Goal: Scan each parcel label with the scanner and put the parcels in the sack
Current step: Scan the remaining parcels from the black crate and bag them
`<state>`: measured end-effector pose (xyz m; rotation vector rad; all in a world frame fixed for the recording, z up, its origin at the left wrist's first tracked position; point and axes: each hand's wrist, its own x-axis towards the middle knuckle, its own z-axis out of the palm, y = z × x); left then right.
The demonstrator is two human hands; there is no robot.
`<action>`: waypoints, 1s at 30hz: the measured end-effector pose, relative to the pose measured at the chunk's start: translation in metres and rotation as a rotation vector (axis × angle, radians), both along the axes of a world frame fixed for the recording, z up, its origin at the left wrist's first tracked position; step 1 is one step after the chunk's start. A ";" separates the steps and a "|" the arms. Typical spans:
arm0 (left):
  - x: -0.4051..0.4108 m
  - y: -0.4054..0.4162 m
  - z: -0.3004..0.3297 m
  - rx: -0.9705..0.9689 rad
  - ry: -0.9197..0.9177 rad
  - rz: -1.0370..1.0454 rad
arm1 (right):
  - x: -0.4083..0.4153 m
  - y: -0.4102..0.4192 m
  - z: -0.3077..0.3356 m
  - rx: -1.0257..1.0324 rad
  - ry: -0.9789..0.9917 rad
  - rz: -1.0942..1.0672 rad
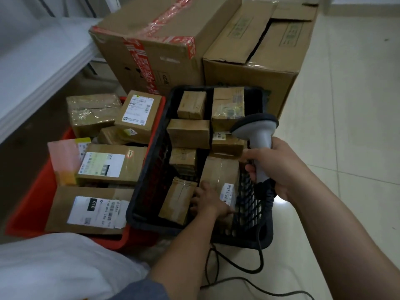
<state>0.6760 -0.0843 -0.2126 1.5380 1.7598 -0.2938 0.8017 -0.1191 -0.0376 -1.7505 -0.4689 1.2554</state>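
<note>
My right hand grips the handle of a grey barcode scanner, whose head points left over a black mesh basket. Several small brown parcels lie in that basket. My left hand reaches into it and grips a taped brown parcel with a white barcode label on its near right side. A white sack lies at the bottom left, by my left forearm.
A red crate to the left of the basket holds several labelled parcels. Two large cardboard boxes stand behind. The scanner's black cable trails over the tiled floor. A white shelf edge runs along the upper left.
</note>
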 end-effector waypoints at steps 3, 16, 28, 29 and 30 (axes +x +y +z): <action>-0.006 0.006 0.020 0.025 -0.037 0.047 | -0.003 0.000 0.005 0.023 0.001 0.007; -0.072 0.002 0.188 0.453 -0.351 0.147 | -0.024 -0.005 0.050 0.181 -0.034 -0.154; -0.149 -0.045 0.279 0.966 -0.391 -0.201 | -0.087 -0.007 0.105 0.294 0.399 -0.150; -0.155 -0.045 0.281 0.963 -0.413 -0.208 | -0.091 -0.006 0.106 0.313 0.413 -0.157; -0.161 -0.045 0.284 0.925 -0.473 -0.174 | -0.095 -0.006 0.106 0.330 0.423 -0.171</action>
